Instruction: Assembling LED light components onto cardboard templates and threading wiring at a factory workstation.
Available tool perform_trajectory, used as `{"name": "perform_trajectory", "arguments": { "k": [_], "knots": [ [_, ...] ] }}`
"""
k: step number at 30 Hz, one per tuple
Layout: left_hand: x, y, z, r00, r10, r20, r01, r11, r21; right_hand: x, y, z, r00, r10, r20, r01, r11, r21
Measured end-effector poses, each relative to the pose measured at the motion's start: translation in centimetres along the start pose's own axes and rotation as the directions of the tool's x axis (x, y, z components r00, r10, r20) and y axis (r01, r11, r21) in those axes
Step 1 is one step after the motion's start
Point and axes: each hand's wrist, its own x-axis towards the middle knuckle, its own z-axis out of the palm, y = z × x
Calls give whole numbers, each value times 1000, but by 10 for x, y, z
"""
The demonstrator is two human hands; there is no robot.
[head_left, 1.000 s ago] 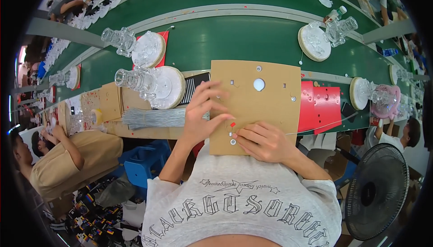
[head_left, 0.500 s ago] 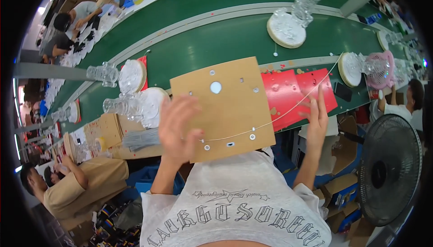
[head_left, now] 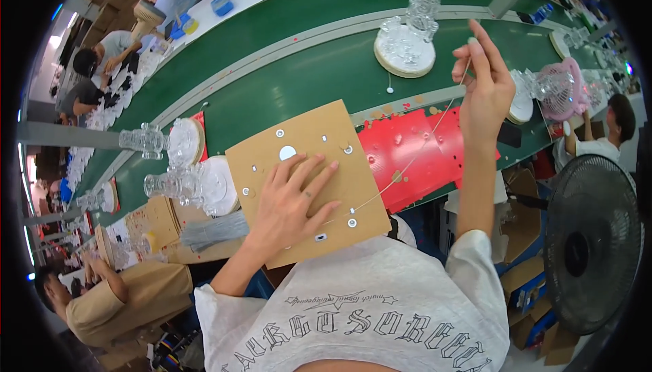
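Right grip [head_left: 485, 77] pinches pale strand; left grip [head_left: 288, 202] splayed on cardboard [head_left: 350, 176].

Dark lettering is running across the pale shirt [head_left: 353, 284]. One row of large, ornate, outlined blackletter characters [head_left: 360, 323] is bending in an arc over its front. Above that row in view, a smaller line of thin script [head_left: 339, 300] is sitting, crossed by a long, spiky star outline, with a small outlined star [head_left: 389, 299] standing near its right end. A box [head_left: 526, 294] beside the fan [head_left: 591, 246] is showing dark printing, too small to be read.
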Motion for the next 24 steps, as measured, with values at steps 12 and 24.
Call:
{"name": "perform_trajectory", "arguments": {
  "k": [12,24],
  "knots": [
    [0,0,5,987,-158,-1,156,975,-159,-51,33,28,226,-93,970,780,613,-123],
    [2,-1,13,996,-87,-26,83,987,-137,-64,14,24,57,74,996,961,267,-75]
  ]
}}
